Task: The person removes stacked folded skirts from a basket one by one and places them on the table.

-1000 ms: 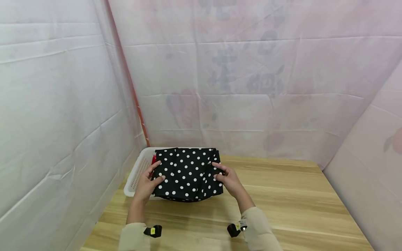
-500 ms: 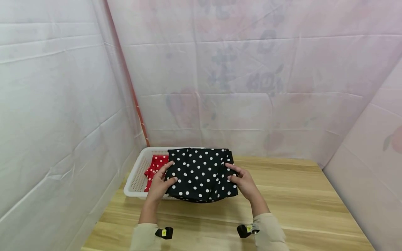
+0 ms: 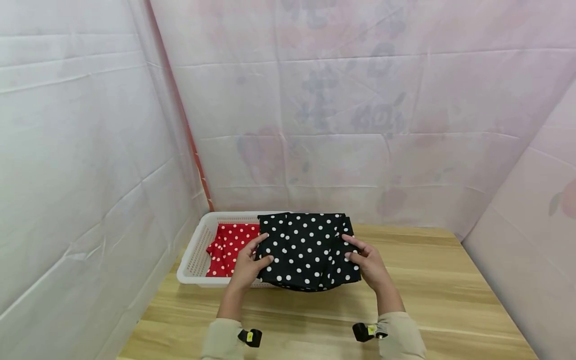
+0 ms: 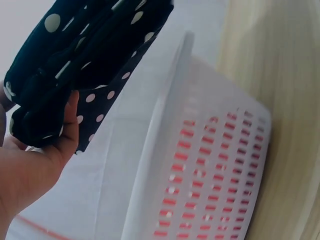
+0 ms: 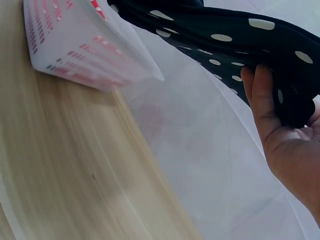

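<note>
Both hands hold up a folded black cloth with white polka dots (image 3: 306, 250), one at each side edge. My left hand (image 3: 247, 262) grips its left edge, thumb on top and other fingers reaching underneath, as the left wrist view shows. The right edge is pinched the same way by my right hand (image 3: 369, 262). The black cloth hangs above the table, partly over the right side of a white plastic basket (image 3: 191, 260). Inside the basket lies a red cloth with white dots (image 3: 231, 247); its right part is hidden behind the black cloth.
The basket stands at the back left of a wooden table (image 3: 418, 285), near the left curtain (image 3: 90, 200). A printed white curtain (image 3: 342, 160) hangs behind the table, and another closes off the right side.
Both hands have carried the black dotted cloth to the right, off the left part of the basket. More of the red dotted cloth inside now shows.
</note>
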Available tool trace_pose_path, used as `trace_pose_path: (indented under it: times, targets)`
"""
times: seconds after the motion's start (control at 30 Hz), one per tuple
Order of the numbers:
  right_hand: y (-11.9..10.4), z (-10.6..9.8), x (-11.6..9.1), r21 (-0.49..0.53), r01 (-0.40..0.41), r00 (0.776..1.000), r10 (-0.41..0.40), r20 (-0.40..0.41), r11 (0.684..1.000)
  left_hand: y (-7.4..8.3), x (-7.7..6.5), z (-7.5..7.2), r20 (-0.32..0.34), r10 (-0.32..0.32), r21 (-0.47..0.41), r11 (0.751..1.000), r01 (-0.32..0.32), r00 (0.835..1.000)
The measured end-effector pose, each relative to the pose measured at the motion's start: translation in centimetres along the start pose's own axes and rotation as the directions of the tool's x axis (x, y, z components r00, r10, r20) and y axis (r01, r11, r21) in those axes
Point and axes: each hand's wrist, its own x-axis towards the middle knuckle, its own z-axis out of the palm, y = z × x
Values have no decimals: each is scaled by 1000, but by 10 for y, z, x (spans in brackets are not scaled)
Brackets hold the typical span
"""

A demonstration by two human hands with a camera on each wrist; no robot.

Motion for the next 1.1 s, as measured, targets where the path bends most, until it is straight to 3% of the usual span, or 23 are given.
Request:
trace_pose_path:
  times: [0.17,0.3,0.53,0.63,0.77,0.93,1.1]
  targets:
    - [-4,-12,-5,53,9,999,-7,-38,999,-11,9,15,-17,14,-26,1000,-15,1000]
    - [-2,-22,-8,110,74,997,-71,-30,991,-14,12,26,-15,7,-47,999,-7,1000]
    - [7,-45,-16,299,197,972,-227,67,934,-3,8,48,118,20,-39,999,-16,993]
    - [9,-52,-18,310,209,970,-236,52,927,-5,10,55,181,37,-41,999,-30,983]
    - [11,-60,-19,288,189,979,-202,16,939,-10,15,62,214,58,-10,998,-57,975]
    - [12,-72,-19,316,186,981,-195,-2,931,-15,23,72,196,42,47,998,-52,980]
    - [12,-84,-18,346,184,982,-187,-24,920,-34,40,82,162,2,77,997,-15,987]
